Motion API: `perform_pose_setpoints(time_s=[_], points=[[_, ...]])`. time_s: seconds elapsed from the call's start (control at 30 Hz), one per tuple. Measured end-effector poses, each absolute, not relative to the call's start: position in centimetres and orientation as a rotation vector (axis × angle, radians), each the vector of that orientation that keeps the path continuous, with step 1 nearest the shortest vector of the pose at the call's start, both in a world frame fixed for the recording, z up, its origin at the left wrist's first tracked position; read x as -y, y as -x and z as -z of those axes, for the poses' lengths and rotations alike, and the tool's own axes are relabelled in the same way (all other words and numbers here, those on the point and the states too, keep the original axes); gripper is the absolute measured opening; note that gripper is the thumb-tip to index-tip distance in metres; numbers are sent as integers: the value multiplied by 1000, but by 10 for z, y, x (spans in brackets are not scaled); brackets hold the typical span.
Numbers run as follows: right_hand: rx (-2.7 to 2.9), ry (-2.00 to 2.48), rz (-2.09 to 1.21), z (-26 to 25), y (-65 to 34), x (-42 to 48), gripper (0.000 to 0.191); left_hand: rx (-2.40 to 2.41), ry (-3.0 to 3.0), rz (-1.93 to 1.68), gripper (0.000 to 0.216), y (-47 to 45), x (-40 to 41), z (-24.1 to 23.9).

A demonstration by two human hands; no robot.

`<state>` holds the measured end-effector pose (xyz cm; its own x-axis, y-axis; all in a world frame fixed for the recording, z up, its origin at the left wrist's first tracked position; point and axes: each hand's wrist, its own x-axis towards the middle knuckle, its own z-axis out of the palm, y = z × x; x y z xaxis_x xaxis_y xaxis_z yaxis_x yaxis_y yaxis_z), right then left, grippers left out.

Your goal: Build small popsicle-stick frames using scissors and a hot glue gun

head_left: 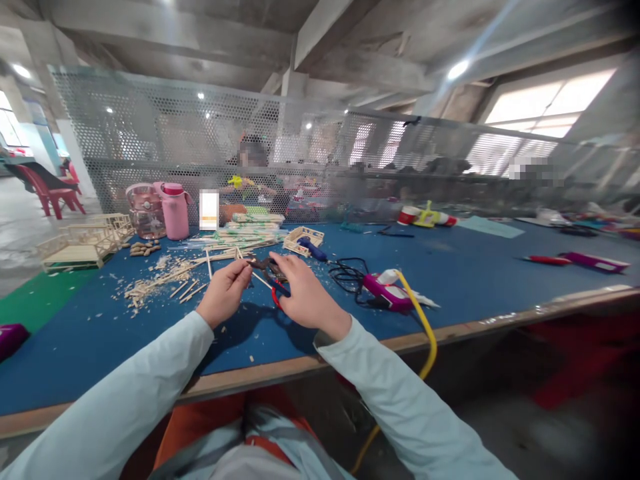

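Note:
My left hand [227, 290] is closed in a pinch on a thin wooden stick [239, 253], mostly hidden by the fingers. In my right hand [310, 293] is a pair of pliers [259, 265] with dark jaws and red and blue showing at the handles. The jaws point left and meet the left fingertips; whether they touch the stick is too small to tell. Both hands hover above the blue tabletop near its front edge. Behind them stands a small frame of pale sticks [313, 235] with a blue-handled tool [314, 249] against it.
Loose sticks and scraps [150, 290] lie left, before bundled sticks [255, 230]. Stick-built models [75, 247], peanuts [145, 248] and a pink bottle [175, 213] stand farther left. A purple power strip [387, 293] with a yellow cord [425, 327] lies right. Perforated metal screen [200, 133] behind; another person beyond it.

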<state>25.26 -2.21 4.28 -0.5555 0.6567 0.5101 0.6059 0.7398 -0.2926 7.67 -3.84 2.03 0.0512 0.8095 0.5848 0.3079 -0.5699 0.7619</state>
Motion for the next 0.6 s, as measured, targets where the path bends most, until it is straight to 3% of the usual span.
perform_pose_setpoints(time_s=[0.6], points=[[2335, 860, -193, -45, -251, 25, 75, -1161, -1987, -1511, 28, -77, 44, -24]])
